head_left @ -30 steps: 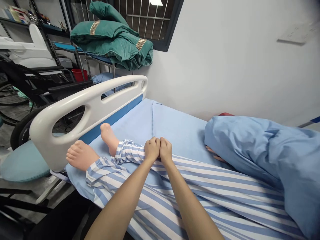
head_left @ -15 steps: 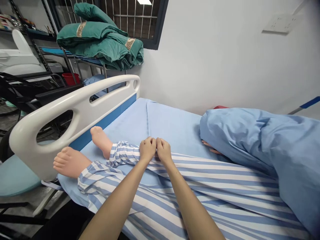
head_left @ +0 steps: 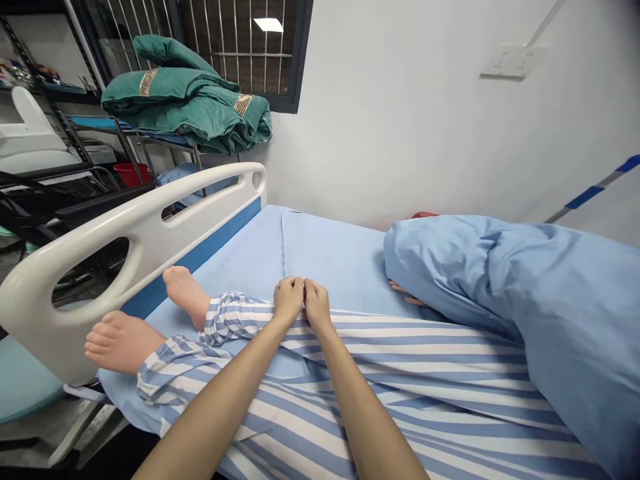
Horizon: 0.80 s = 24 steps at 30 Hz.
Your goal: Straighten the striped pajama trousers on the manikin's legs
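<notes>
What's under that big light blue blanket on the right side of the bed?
From under the light blue blanket, striped trouser legs run out toward two bare feet. Fingertips and something red peek out at its edge. Everything else beneath is covered.

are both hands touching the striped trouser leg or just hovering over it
Touching. In the head view the left hand and right hand sit side by side, fingers curled, pressed onto the far striped trouser leg, no gap visible beneath them.
</notes>
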Each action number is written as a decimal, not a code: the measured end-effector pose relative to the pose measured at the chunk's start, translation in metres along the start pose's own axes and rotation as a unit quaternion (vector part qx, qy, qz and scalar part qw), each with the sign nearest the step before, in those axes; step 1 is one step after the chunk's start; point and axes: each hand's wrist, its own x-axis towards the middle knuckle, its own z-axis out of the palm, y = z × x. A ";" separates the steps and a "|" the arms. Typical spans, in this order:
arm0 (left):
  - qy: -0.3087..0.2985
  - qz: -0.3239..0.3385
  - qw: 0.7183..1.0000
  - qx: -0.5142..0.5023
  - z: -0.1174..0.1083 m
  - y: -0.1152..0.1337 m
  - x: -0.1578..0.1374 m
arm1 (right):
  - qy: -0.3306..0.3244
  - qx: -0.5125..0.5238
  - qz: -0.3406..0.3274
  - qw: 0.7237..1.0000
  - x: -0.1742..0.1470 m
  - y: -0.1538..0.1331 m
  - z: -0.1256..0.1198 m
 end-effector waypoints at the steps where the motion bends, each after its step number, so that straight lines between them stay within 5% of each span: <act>1: 0.008 -0.010 0.999 -0.032 0.003 0.004 0.001 | 0.003 0.019 0.010 1.000 0.000 -0.001 -0.001; 5: 0.043 -0.031 0.995 -0.083 0.015 0.006 -0.002 | 0.014 0.060 0.035 0.997 0.001 -0.002 -0.003; 11: 0.044 0.027 0.999 0.017 0.017 -0.010 -0.013 | 0.030 0.053 0.019 0.998 0.001 0.002 -0.002; 24: 0.022 0.007 0.993 0.120 0.014 -0.009 -0.014 | 0.004 -0.058 0.019 0.998 0.004 -0.007 -0.006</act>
